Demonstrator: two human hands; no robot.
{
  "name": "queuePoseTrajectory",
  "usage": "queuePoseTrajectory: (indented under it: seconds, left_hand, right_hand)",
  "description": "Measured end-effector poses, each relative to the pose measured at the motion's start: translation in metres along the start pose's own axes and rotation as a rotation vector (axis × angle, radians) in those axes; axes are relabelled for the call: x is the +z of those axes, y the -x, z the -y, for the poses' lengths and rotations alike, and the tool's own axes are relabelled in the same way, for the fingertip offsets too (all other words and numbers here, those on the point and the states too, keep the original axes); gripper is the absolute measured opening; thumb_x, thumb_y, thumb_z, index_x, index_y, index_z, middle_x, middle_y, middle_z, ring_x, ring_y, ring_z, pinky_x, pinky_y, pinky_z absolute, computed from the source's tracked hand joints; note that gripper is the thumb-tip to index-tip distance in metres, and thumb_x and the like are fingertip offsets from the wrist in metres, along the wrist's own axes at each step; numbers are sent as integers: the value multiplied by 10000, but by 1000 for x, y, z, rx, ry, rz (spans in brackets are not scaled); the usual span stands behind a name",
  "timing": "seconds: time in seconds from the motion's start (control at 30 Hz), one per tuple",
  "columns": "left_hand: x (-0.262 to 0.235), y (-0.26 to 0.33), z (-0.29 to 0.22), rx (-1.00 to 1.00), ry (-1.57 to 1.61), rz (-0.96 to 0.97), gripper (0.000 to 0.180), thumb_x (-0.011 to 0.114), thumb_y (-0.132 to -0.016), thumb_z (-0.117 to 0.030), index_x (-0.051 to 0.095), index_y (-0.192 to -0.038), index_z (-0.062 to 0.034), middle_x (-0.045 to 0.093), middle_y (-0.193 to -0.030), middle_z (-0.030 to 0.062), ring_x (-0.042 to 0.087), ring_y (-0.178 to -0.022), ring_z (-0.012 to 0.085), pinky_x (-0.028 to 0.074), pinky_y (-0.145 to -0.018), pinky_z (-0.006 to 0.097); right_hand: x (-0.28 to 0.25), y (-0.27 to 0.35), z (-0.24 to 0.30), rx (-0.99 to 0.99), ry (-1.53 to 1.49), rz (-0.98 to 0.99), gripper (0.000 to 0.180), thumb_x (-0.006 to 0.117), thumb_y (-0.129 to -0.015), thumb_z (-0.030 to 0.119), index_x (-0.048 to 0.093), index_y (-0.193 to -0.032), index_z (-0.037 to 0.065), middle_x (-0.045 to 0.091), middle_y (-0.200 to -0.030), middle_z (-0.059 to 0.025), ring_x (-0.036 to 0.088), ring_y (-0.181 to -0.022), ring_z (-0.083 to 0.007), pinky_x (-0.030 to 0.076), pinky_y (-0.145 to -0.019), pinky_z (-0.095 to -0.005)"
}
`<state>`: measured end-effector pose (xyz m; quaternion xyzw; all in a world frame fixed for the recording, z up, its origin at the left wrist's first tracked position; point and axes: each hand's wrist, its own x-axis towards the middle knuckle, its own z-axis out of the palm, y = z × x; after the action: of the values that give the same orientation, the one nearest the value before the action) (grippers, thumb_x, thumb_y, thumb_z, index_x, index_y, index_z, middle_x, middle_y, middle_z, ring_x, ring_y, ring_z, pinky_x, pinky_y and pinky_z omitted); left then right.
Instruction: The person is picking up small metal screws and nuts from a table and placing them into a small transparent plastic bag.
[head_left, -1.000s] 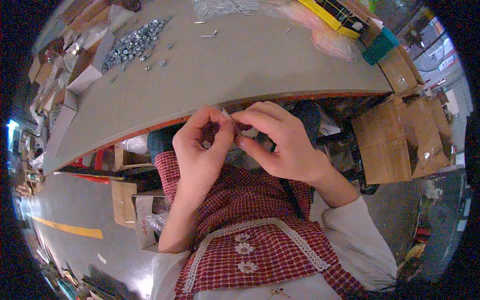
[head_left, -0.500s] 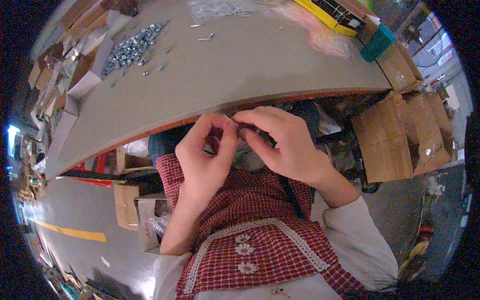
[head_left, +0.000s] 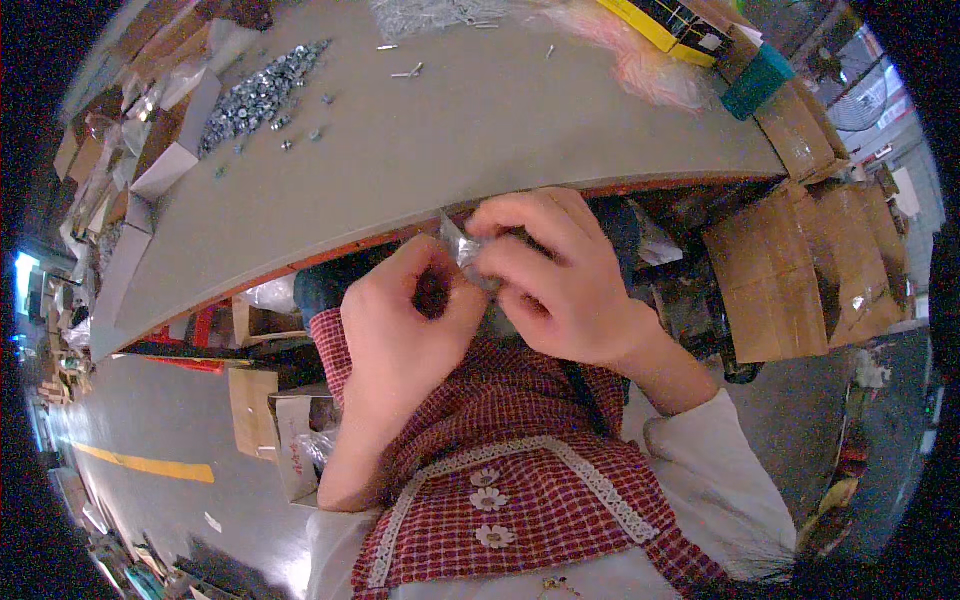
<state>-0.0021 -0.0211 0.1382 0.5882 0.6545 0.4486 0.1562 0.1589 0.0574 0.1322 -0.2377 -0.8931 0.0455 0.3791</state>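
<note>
Along the left edge of the worktop stand open cardboard boxes with white flaps; lower down, a yellow painted stripe crosses the grey floor. Near that left edge, toward the far side, lies a heap of small silvery metal pieces, with a few strays scattered toward the near edge. Below the worktop sits a small white-sided carton holding clear plastic.

The left hand is just off the middle of the near edge, its grip pinched on a small piece of clear, shiny plastic film. Several thin silvery pins lie toward the far edge, near a pile of clear plastic. The film is between the two hands, one pointed end sticking up. The right hand has its grip closed on the film as well, fingers curled.

Toward the far right lie crumpled pinkish translucent plastic and a yellow-and-black box, then a teal object near the right corner. Beside that corner, below the worktop's level, stands a large brown cardboard carton.
</note>
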Motion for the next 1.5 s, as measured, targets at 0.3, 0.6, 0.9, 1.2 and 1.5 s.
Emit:
queuePoseTrajectory:
  seconds: [0.3,0.6,0.9,1.2,1.5]
  left_hand:
    - [-13,-12,19,-312,889,112,151,613,-937,-152,626,-962,-3,632,-812,38,552,-670,96,443,-614,229]
    - [-11,-16,24,-482,1033,116,213,586,-986,-249,616,-1012,-40,577,-703,9,489,-536,81,368,-473,210]
    - [-28,-22,62,-277,737,-344,92,601,-947,-113,628,-902,-37,506,-650,-37,401,-514,41,291,-462,215]
    - [-32,-17,36,380,-485,-411,362,620,-798,-77,586,-1157,-54,551,-1241,116,475,-1211,272,368,-991,429]
    - [-36,-13,67,547,-532,-158,247,641,-701,-169,554,-904,-60,608,-1010,99,561,-1050,279,387,-990,485]
  right_hand:
    - [-16,-5,0,-239,-126,33,251,766,-691,142,681,-925,175,604,-1272,-71,479,-1237,-322,252,-1096,-569]
    - [-23,-1,-8,-200,-59,-135,249,816,-685,189,723,-915,179,688,-1064,-15,555,-1168,-320,197,-1131,-568]
    - [-34,-18,-21,-5,-150,289,289,707,-830,197,731,-1109,124,601,-1358,-81,379,-1380,-409,-24,-1167,-541]
    - [7,-27,-1,-199,-40,234,463,729,-797,334,676,-1216,144,458,-1498,-49,102,-1471,-471,-143,-1074,-725]
    - [31,-59,26,-384,-201,574,170,717,-734,187,687,-855,72,642,-1009,-62,242,-1442,-446,-145,-1008,-810]
